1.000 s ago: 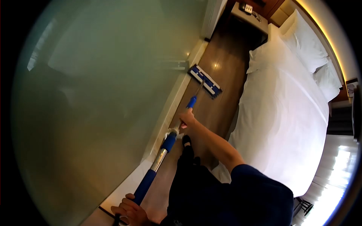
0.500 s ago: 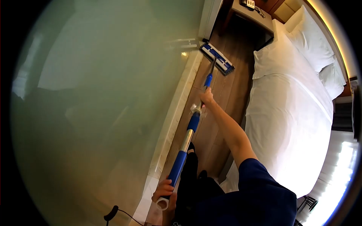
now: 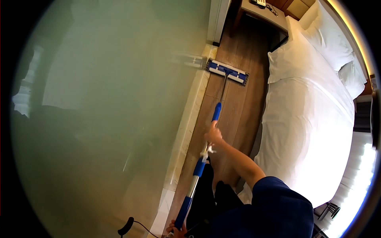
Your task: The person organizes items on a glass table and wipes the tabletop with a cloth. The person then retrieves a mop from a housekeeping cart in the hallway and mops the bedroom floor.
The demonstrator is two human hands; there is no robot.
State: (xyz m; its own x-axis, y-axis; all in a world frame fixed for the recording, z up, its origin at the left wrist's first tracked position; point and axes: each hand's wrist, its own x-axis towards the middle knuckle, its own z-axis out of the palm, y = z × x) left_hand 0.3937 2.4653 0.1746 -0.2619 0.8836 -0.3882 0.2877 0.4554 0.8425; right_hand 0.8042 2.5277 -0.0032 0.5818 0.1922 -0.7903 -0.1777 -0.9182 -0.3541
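Note:
A flat mop point(image 3: 185, 210) with a blue and metal pole runs from the bottom of the view up to its wide blue-and-white head point(image 3: 227, 72). The head lies on the wood floor, its left end at the marble strip beside the glass. My right hand point(image 3: 214, 135) is closed around the middle of the pole, below the upper blue sleeve. Whitish material, whose kind I cannot make out, hangs at the joint just under that hand. Low in the view, my left hand point(image 3: 176, 229) is wrapped round the pole's lower blue grip, partly cut off by the frame edge.
A frosted glass wall point(image 3: 99, 119) fills the left, with a marble strip point(image 3: 186, 131) at its foot. On the right stands a bed point(image 3: 301, 131) with white linen. Beyond the mop head are a door frame point(image 3: 218, 23) and a bedside table point(image 3: 266, 14) carrying a phone.
The mop has been drawn back toward me, both hands moving down with it. Its head has turned to lie more crosswise over the floor. Both hands have kept their hold.

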